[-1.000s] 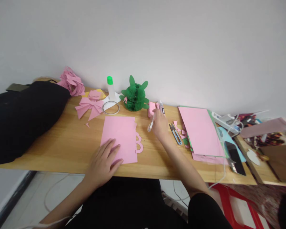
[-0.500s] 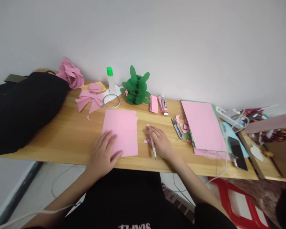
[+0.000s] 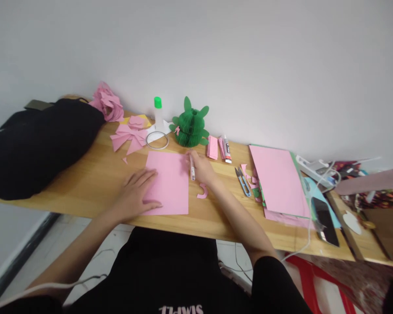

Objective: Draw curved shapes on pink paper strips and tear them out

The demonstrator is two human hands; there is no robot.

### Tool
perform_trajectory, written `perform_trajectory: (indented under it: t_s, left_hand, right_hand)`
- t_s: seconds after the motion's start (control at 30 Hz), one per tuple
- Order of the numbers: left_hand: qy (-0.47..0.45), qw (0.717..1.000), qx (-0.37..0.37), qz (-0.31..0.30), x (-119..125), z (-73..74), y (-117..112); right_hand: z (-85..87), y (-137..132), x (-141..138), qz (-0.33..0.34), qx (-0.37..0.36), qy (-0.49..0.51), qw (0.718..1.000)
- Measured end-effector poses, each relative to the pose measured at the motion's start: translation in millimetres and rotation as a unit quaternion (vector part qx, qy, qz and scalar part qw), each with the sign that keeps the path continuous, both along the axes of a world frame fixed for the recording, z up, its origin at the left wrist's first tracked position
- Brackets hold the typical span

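Note:
A pink sheet of paper [image 3: 170,181] lies flat on the wooden table [image 3: 94,183] in front of me. My left hand [image 3: 134,196] rests flat on its lower left part, fingers spread. My right hand [image 3: 201,170] is at the sheet's upper right edge, closed around a white pen [image 3: 192,168] that points down along the edge. A small curved pink scrap [image 3: 202,192] lies just right of the sheet, below my right hand.
A black bag [image 3: 36,144] fills the left end. At the back stand pink paper bows [image 3: 129,135], a tape ring [image 3: 157,140], a green-capped glue bottle [image 3: 158,114], a green paper cactus [image 3: 191,126] and a glue tube [image 3: 227,150]. Snips [image 3: 244,181], pink sheets [image 3: 277,179], a phone [image 3: 324,216] lie right.
My right hand carried the pen from the back of the table toward the front, then up to the sheet's right edge. The looped cutout at the sheet's edge is gone; a curved scrap lies beside it.

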State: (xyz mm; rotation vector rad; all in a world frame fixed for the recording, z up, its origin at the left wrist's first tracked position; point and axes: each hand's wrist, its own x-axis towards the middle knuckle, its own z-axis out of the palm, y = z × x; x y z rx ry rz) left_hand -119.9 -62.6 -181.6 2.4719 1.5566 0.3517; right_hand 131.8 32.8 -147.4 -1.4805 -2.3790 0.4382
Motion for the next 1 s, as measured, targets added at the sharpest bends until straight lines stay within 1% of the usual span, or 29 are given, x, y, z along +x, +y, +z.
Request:
perform_trajectory:
  t_s: [0.07, 0.13, 0.23, 0.37, 0.47, 0.57, 0.73, 0.83, 0.93, 1.0]
  left_hand:
    - [0.022, 0.999, -0.036, -0.026, -3, 4.2, 2]
    - [0.032, 0.997, -0.063, -0.039, -5, 8.3, 2]
    - [0.032, 0.994, -0.089, -0.052, -6, 13.2, 1]
    - [0.025, 0.992, -0.103, -0.065, -7, 15.9, -1]
    - [0.015, 0.993, -0.099, -0.067, -9, 16.1, -3]
    - [0.009, 0.993, -0.095, -0.067, -9, 15.6, -4]
    - [-0.002, 0.994, -0.081, -0.074, -10, 11.5, -5]
    - [-0.01, 0.994, -0.07, -0.078, -11, 7.9, -4]
    - [-0.014, 0.995, -0.064, -0.081, -12, 6.3, -4]
    - [-0.009, 0.994, -0.064, -0.084, -12, 6.9, -4]
  right_hand:
    - [0.1, -2, -7, 0.002, -0.007, -0.016, 1.0]
    - [1.0, -11, -11, 0.003, -0.013, -0.027, 1.0]
    - [2.4, -24, -9, -0.002, -0.022, -0.037, 0.999]
    - [-0.6, -29, 2, -0.024, -0.032, -0.038, 0.998]
    - [-6.7, -27, 8, -0.028, -0.019, -0.021, 0.999]
    - [-11.7, -28, 9, -0.03, 0.003, 0.004, 1.0]
    - [-10.6, -31, 6, -0.046, -0.039, 0.084, 0.995]
    - [-7.9, -33, 6, -0.051, -0.044, 0.124, 0.99]
    - [-9.0, -32, 4, -0.063, -0.043, 0.181, 0.98]
    - [-11.7, -28, 2, -0.081, -0.046, 0.235, 0.967]
